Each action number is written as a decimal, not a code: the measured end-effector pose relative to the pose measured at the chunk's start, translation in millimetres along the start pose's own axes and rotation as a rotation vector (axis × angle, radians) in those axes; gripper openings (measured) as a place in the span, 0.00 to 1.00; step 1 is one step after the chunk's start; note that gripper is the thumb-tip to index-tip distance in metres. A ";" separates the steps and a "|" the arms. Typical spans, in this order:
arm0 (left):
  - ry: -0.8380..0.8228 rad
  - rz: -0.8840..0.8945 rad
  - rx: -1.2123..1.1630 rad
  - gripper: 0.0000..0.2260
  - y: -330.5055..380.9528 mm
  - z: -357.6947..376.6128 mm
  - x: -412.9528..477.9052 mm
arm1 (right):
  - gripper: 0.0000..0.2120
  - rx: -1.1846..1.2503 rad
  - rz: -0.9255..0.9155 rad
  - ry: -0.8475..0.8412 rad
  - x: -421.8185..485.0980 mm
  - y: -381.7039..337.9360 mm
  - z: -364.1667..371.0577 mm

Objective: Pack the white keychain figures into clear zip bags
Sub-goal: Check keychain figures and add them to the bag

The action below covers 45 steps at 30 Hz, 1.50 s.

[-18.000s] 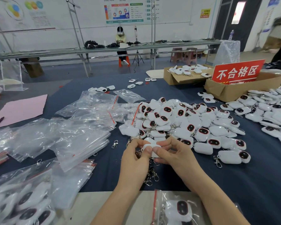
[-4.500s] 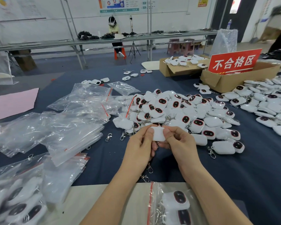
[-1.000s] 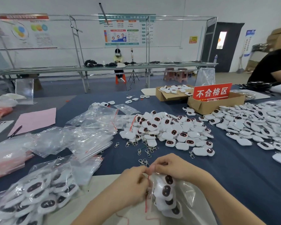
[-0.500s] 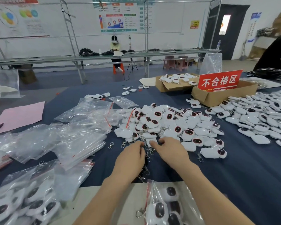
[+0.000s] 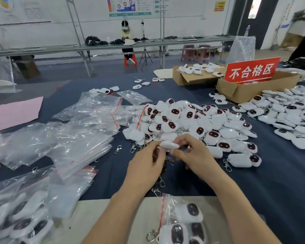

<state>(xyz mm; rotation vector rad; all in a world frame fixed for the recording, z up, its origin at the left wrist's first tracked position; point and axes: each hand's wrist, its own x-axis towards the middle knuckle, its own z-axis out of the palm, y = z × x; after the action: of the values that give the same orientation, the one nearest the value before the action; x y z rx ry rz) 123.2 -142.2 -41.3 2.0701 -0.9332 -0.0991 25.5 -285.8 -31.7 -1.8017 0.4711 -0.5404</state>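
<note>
A white keychain figure [image 5: 168, 144] is held just above the blue table cloth, pinched between the fingertips of my left hand [image 5: 144, 170] and my right hand [image 5: 195, 155]. Behind it lies a big pile of white figures [image 5: 197, 120] with dark red-rimmed faces and metal clasps. A clear zip bag [image 5: 181, 221] holding several figures lies at the near edge under my forearms. Empty clear zip bags [image 5: 81, 143] are stacked to the left.
Filled bags [image 5: 19, 224] lie at the near left. A second spread of figures [image 5: 292, 113] covers the right. Two cardboard boxes [image 5: 245, 90], one with a red sign [image 5: 250, 70], stand at the back right. A pink sheet [image 5: 14, 113] lies far left. Loose clasps [image 5: 118, 149] lie on the cloth.
Both hands have lifted one figure from the near edge of the pile and hold it between them. The filled bag stays on the near edge.
</note>
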 end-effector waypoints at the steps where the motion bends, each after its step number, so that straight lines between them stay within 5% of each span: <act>1: 0.000 0.013 -0.074 0.10 0.6 0.5 -0.3 | 0.11 0.028 -0.022 -0.007 -0.2 -0.5 1.1; 7: 0.124 0.050 -0.174 0.14 0.6 3.1 0.4 | 0.21 0.101 -0.097 -0.036 -0.7 -2.7 15.1; 13: 0.044 0.131 -0.285 0.14 -1.3 2.4 1.6 | 0.12 0.218 -0.011 -0.227 -4.2 -7.5 12.5; 20: 0.083 -0.008 -0.371 0.03 -0.6 0.9 2.7 | 0.11 0.097 -0.059 -0.183 -2.6 -4.3 13.7; 45: 0.022 -0.024 -0.407 0.07 4.6 -6.6 3.7 | 0.05 0.349 0.067 -0.043 -2.3 -0.6 14.1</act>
<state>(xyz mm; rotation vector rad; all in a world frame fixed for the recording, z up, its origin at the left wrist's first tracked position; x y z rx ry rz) 125.7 -141.8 -32.8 1.7021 -0.7998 -0.2568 31.8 -273.4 -35.0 -1.4560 0.3799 -0.5028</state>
